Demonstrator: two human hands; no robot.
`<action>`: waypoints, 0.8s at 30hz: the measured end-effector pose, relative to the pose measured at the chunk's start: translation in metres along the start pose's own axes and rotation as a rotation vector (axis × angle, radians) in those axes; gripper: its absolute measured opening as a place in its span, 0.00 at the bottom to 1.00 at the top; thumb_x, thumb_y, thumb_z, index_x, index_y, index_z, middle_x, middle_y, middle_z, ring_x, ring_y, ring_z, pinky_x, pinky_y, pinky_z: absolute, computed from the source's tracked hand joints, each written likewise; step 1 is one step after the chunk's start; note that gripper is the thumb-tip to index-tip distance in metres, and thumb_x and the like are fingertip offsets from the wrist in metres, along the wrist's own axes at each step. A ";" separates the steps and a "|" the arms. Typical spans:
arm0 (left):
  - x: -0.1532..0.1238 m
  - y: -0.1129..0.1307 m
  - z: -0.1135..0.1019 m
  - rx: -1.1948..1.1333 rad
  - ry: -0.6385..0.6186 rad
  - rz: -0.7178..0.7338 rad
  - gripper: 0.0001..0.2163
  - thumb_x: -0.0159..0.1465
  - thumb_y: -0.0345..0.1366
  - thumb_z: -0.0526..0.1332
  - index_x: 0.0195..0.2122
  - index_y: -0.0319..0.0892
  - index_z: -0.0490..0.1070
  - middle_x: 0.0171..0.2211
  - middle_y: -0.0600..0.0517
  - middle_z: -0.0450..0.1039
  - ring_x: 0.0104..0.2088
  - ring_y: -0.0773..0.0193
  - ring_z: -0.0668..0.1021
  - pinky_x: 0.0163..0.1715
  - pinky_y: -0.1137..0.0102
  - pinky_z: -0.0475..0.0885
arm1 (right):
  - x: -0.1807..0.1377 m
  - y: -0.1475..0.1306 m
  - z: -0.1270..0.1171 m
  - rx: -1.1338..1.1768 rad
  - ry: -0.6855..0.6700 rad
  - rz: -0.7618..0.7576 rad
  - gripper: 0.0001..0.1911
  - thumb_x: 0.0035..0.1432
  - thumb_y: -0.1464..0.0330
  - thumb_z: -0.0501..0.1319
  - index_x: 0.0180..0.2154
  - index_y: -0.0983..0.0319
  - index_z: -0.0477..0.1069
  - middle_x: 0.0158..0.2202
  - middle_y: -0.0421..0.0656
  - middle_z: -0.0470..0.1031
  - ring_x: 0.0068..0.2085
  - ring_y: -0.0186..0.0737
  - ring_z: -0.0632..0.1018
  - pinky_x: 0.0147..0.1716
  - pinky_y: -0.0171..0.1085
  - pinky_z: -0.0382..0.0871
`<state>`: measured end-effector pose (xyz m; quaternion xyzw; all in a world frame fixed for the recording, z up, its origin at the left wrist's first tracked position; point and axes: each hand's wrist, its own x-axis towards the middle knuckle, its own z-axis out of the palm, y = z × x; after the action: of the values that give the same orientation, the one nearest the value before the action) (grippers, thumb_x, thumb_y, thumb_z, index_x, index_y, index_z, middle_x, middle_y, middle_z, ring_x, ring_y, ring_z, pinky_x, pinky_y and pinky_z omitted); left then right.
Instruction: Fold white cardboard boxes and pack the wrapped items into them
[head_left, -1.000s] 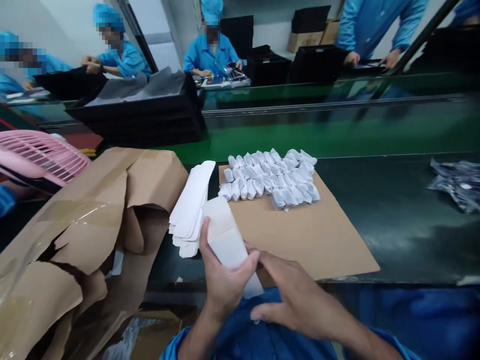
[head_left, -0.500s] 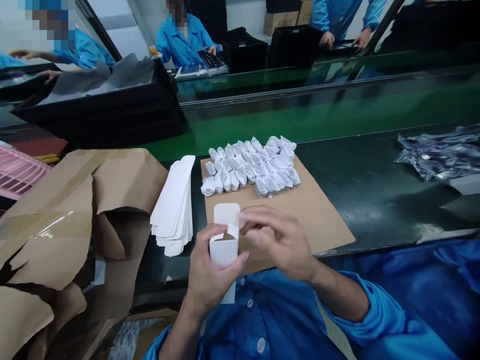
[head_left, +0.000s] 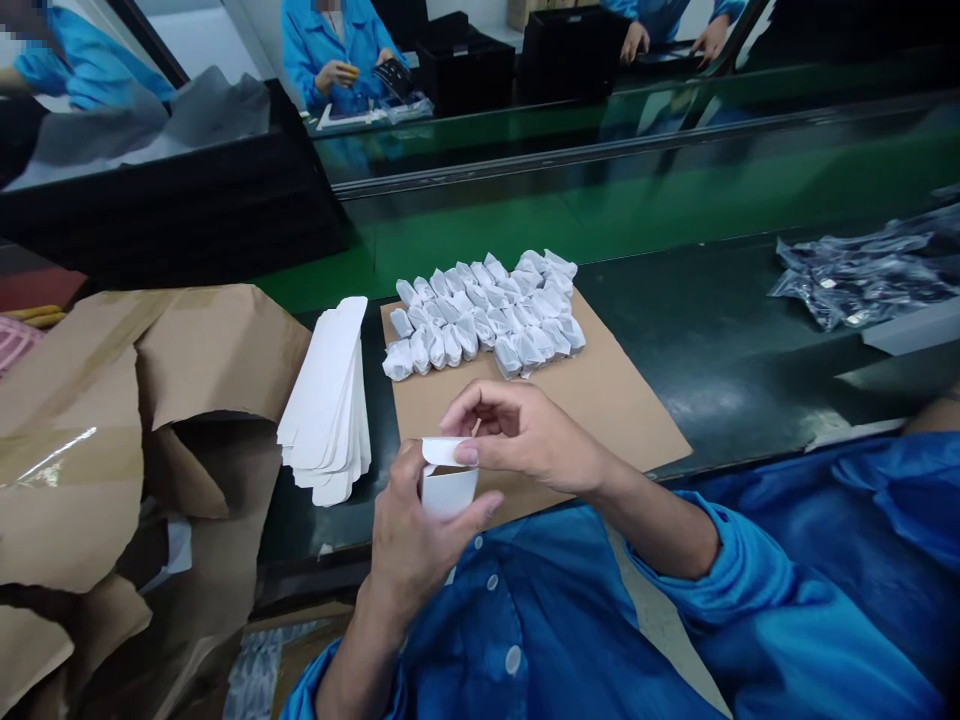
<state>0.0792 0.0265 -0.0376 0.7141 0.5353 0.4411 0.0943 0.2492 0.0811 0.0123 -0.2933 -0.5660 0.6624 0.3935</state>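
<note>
My left hand is wrapped round a small white carton held upright near my chest. My right hand pinches the carton's top flap and bends it down over the opening. Just beyond lies a brown cardboard sheet bearing several small white wrapped packets in rows. A stack of flat white carton blanks lies left of the sheet.
A torn brown cardboard box fills the left. A green conveyor belt runs behind the dark worktop. Clear plastic bags lie at right. A black tray stack stands at back left. People in blue coats work beyond the belt.
The carton went from flat and tilted to opened and upright. My right hand rose from below it to its top and is folding the raised flap down. The view tilted downward.
</note>
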 end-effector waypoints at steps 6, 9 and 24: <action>-0.002 0.000 -0.001 -0.128 -0.069 -0.011 0.24 0.55 0.44 0.71 0.49 0.45 0.63 0.38 0.52 0.71 0.32 0.63 0.80 0.27 0.70 0.76 | -0.004 -0.005 -0.002 -0.084 0.013 -0.040 0.09 0.58 0.66 0.67 0.39 0.65 0.76 0.35 0.42 0.77 0.35 0.33 0.75 0.33 0.32 0.68; 0.002 0.000 -0.005 -0.182 -0.152 0.044 0.25 0.57 0.41 0.70 0.52 0.48 0.62 0.40 0.53 0.72 0.32 0.64 0.80 0.30 0.69 0.76 | -0.006 -0.002 -0.003 0.010 0.028 -0.033 0.11 0.61 0.63 0.65 0.38 0.66 0.76 0.32 0.41 0.75 0.32 0.31 0.74 0.31 0.32 0.67; 0.000 0.010 -0.001 0.101 -0.078 -0.075 0.23 0.57 0.46 0.67 0.48 0.43 0.60 0.35 0.53 0.69 0.27 0.63 0.78 0.21 0.71 0.71 | -0.007 0.000 -0.004 -0.167 0.029 0.009 0.09 0.56 0.67 0.68 0.39 0.64 0.76 0.37 0.42 0.77 0.36 0.34 0.76 0.33 0.33 0.69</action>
<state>0.0852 0.0223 -0.0310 0.7139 0.5793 0.3816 0.0955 0.2559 0.0772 0.0111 -0.3371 -0.6124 0.6102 0.3728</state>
